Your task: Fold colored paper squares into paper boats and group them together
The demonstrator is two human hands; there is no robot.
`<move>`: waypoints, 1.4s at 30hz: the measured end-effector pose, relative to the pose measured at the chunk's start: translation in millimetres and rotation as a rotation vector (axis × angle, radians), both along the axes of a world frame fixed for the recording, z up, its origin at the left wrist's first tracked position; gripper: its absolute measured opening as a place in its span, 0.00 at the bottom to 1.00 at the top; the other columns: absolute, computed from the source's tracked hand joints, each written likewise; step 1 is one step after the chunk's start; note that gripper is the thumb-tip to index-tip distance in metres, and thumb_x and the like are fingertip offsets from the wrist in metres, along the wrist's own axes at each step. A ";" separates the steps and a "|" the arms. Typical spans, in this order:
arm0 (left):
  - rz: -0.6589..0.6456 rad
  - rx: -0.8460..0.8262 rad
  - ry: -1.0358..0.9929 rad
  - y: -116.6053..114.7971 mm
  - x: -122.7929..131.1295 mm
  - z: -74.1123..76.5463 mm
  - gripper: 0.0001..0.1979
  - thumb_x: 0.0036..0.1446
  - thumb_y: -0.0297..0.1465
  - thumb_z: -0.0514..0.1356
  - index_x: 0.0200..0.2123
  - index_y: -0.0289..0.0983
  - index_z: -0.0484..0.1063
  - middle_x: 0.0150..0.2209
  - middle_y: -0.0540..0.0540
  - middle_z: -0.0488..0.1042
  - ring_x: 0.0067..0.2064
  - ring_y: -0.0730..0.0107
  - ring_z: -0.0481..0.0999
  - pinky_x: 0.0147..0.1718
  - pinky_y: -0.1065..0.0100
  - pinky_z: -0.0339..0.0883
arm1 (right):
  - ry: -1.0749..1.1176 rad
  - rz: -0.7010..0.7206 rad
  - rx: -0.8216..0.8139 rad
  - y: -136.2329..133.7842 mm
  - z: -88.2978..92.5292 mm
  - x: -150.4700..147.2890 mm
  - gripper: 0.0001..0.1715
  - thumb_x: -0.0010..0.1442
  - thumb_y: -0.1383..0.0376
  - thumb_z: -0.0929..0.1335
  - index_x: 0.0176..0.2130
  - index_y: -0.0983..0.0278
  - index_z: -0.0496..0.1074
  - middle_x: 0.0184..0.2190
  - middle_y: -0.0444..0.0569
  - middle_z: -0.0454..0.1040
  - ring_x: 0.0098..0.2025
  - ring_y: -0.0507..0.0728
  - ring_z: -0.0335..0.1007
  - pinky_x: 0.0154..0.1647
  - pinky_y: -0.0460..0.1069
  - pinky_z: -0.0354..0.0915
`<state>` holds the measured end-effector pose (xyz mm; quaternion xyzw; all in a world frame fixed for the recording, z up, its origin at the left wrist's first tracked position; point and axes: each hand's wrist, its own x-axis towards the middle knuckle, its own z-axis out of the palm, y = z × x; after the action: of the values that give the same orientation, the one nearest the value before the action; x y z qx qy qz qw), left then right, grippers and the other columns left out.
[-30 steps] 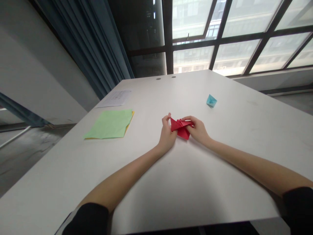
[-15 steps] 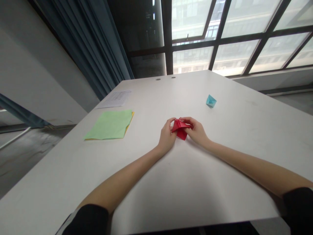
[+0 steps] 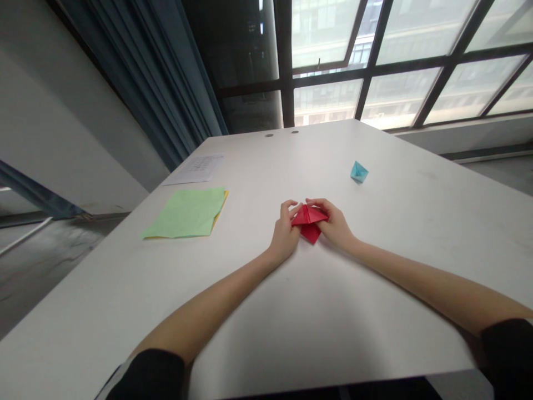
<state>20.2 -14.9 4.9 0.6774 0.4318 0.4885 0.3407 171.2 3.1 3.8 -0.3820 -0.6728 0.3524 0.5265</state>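
Observation:
A partly folded piece of red origami paper [image 3: 309, 219] is held between my two hands just above the white table [image 3: 266, 311]. On its left side, my left hand [image 3: 285, 229] grips the edge, with the index finger bent and raised. My right hand [image 3: 334, 224] pinches the right side, thumb beneath and fingers over the top. The paper has a wide, creased upper part, and a pointed flap hangs toward me. My fingertips hide parts of both sides.
A small light-blue folded paper shape [image 3: 358, 172] rests toward the back right. To the left lie green paper sheets [image 3: 187, 212] with yellow underneath, and behind them a printed white sheet [image 3: 195, 169]. A blue curtain [image 3: 166, 72] and windows stand beyond the table.
The upper part of the red paper has spread wider and flatter, and its lower flap points slightly farther toward me. My left fingers have shifted and lifted a little.

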 end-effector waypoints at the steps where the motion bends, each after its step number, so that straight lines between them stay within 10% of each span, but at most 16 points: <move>1: -0.005 0.006 0.003 0.2 -0.2 0.5 0.22 0.50 0.19 0.51 0.49 0.41 0.57 0.47 0.46 0.73 0.39 0.68 0.75 0.41 0.63 0.67 | 0.001 0.000 -0.004 0.3 -0.1 0.5 0.21 0.46 0.75 0.62 0.41 0.62 0.67 0.48 0.52 0.71 0.47 0.57 0.70 0.49 0.56 0.63; 9: -0.056 0.077 0.081 12.5 -11.6 -2.0 0.12 0.50 0.24 0.55 0.40 0.37 0.69 0.52 0.39 0.67 0.46 0.63 0.73 0.44 0.61 0.66 | -0.044 0.106 -0.033 6.5 -4.0 10.8 0.17 0.46 0.74 0.62 0.38 0.63 0.69 0.47 0.52 0.71 0.47 0.57 0.70 0.48 0.54 0.64; 20: -0.393 0.351 0.638 28.4 -41.9 -6.5 0.19 0.49 0.37 0.62 0.46 0.42 0.72 0.49 0.39 0.70 0.51 0.56 0.68 0.51 0.54 0.59 | -0.737 0.411 0.393 18.5 -1.6 42.0 0.21 0.50 0.59 0.69 0.45 0.63 0.71 0.45 0.54 0.72 0.50 0.60 0.65 0.51 0.57 0.61; 31: -0.042 0.329 0.835 21.7 -29.7 -5.5 0.16 0.59 0.36 0.51 0.46 0.37 0.71 0.47 0.40 0.71 0.50 0.61 0.67 0.50 0.57 0.61 | -0.864 0.149 0.450 24.5 -12.6 37.2 0.18 0.60 0.61 0.61 0.46 0.63 0.72 0.41 0.56 0.71 0.45 0.60 0.65 0.49 0.57 0.61; 42: -0.085 0.335 0.844 13.1 -18.2 -5.1 0.14 0.55 0.34 0.55 0.44 0.36 0.70 0.45 0.43 0.73 0.47 0.62 0.70 0.48 0.60 0.62 | -0.827 0.111 0.403 22.7 -13.1 35.7 0.17 0.57 0.59 0.63 0.44 0.65 0.70 0.39 0.54 0.73 0.44 0.59 0.66 0.47 0.56 0.61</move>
<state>2.0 -1.8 -0.2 0.8801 0.4198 0.2183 0.0402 206.9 25.8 -9.2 -0.3438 -0.9008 0.0604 0.2582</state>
